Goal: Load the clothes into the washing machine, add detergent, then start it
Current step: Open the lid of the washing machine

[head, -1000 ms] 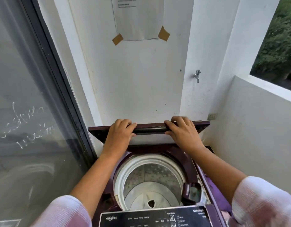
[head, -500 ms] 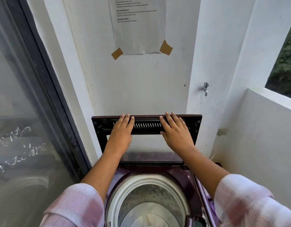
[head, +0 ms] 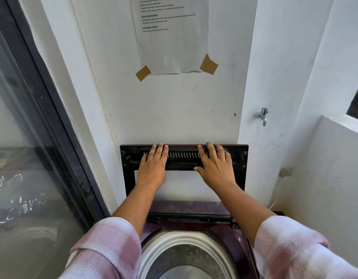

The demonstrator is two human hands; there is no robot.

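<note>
Washing machine point(head: 224, 234) sits near centre w/ its top open, steel drum point(head: 186, 256) showing. Lid point(head: 241, 170) stands upright vs the far wall. L hand point(head: 153, 168) & R hand point(head: 216, 168) lie flat on the lid's underside, fingers straight, grasping nothing. Farther up is a taped paper point(head: 170, 41); tap point(head: 263, 115) at far right.

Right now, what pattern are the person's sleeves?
Pink-and-white check, on both sleeves; the head view shows it best.
</note>
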